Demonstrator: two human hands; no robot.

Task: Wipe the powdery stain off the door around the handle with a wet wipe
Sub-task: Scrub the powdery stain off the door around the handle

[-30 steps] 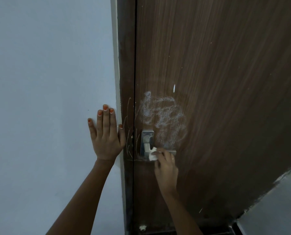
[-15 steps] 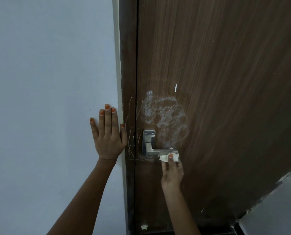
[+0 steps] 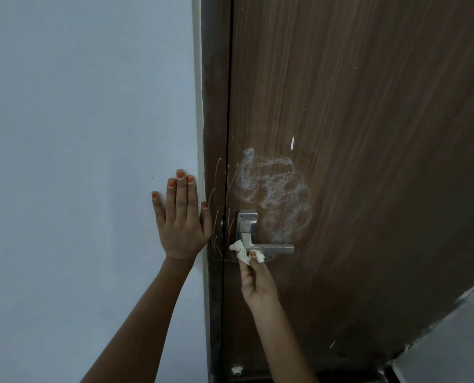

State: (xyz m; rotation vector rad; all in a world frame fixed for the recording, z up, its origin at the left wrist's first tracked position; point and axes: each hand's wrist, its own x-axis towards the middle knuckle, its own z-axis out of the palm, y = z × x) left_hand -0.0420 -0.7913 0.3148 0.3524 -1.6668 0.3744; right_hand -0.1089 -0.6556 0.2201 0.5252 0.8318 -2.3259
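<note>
A dark brown wooden door point(image 3: 368, 134) carries a white powdery stain point(image 3: 274, 189) above and to the right of a silver lever handle point(image 3: 260, 246). My right hand point(image 3: 258, 283) pinches a crumpled white wet wipe point(image 3: 240, 251) and holds it against the door just under the handle's left end, near the base plate. My left hand point(image 3: 182, 219) lies flat with fingers spread on the pale wall point(image 3: 78, 161), beside the door frame point(image 3: 213, 134).
Thin pale scratch marks point(image 3: 216, 217) run along the frame and door edge left of the handle. A small white streak point(image 3: 292, 142) sits above the stain. A small white stopper point(image 3: 236, 370) shows at the door's foot. Grey floor point(image 3: 451, 341) lies at the lower right.
My right hand slid the wipe from the handle's base to its right tip, then back left under the base. The stain above looks unchanged. My left hand stayed on the wall.
</note>
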